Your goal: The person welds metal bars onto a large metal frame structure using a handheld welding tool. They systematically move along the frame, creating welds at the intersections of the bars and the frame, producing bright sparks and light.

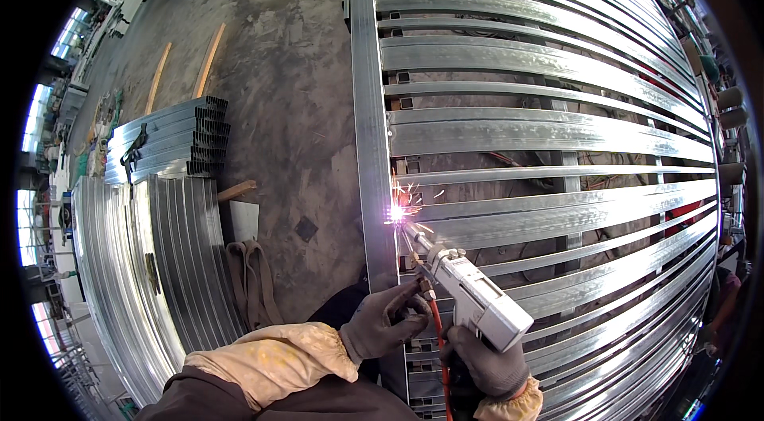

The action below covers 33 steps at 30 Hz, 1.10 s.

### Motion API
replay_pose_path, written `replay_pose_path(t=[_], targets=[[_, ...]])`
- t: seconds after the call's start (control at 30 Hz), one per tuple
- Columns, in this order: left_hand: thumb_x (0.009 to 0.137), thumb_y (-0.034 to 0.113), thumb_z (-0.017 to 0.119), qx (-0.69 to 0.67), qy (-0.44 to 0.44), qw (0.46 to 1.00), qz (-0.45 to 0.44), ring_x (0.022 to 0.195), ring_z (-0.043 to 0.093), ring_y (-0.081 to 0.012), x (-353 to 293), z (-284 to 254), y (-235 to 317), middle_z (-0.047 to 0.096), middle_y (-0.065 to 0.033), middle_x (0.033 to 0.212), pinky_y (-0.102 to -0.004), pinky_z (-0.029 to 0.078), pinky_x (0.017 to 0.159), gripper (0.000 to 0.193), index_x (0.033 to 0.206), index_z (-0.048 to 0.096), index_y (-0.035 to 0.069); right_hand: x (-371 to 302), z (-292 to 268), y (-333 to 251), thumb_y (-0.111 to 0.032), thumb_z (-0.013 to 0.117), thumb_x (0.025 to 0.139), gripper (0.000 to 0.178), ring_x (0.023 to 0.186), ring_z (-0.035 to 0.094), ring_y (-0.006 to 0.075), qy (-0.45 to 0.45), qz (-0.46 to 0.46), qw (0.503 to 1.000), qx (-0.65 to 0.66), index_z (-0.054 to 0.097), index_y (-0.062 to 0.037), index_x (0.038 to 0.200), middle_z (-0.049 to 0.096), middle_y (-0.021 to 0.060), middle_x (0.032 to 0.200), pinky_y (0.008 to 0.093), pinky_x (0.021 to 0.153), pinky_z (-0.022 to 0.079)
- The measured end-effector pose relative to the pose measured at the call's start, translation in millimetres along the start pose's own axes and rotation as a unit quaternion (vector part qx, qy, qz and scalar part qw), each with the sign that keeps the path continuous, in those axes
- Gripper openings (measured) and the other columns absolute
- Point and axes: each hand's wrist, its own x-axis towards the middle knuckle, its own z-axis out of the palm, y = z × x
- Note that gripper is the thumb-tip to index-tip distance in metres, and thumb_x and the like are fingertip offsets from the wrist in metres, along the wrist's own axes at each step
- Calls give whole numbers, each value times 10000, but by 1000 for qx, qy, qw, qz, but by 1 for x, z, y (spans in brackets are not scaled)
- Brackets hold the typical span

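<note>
“Gripping the white, boxy handheld torch [481, 298], the right grey-gloved hand [487, 361] aims toward eleven o'clock.”

“And the left grey-gloved hand [374, 324]?”

“Curled beside the red hose [437, 317]; whether it grips, one cannot tell. Pinkish-white sparks [396, 214] burst at the long silver metal bar's [372, 126] three-o'clock edge. A steady torch should serve best.”

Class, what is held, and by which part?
Right hand: the white welding gun, by its handle. Left hand: at the red hose's upper end; grip unclear.

From your head, one wide fisheye view looks down and forward, close over your left hand [383, 323] and right hand [487, 361], the floor [294, 103] farther off.
</note>
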Motion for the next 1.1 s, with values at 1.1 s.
replay_pose_path(t=[1.1], targets=[[936,142,689,55,20,998,26,746,604,-60,-3,0,-3,683,-49,946,-232,503,655,491,1371,552,-41,-12,1,2,-129,615,952,286,718,676,148,-16,-1,1000,1,590,51,1172,685,64,810,295,655,543]])
